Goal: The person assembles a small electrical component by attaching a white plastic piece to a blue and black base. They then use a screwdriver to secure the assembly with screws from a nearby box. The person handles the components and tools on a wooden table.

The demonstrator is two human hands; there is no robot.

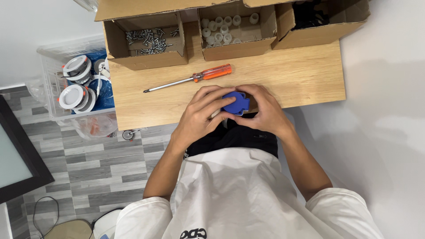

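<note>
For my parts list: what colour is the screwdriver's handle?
Orange, translucent-looking; the screwdriver lies on the table, clearest in the head view.

Three open cardboard boxes [146, 55] on the table, one screwdriver [190, 79], one blue part [234, 102] — two hands, left [199, 116] and right [265, 113].

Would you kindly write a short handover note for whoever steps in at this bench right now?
Left hand: grip closed around the blue plastic part, fingers over its left side.
Right hand: also gripping that part from the right, at the near edge of the wooden table.
Orange-handled screwdriver: lying untouched on the table.
Cardboard boxes at the far edge: screws in the left one, small white parts in the middle, dark parts in the right.
Done: part picked up. Left: no screw or white part is visibly out of its box yet.
</note>
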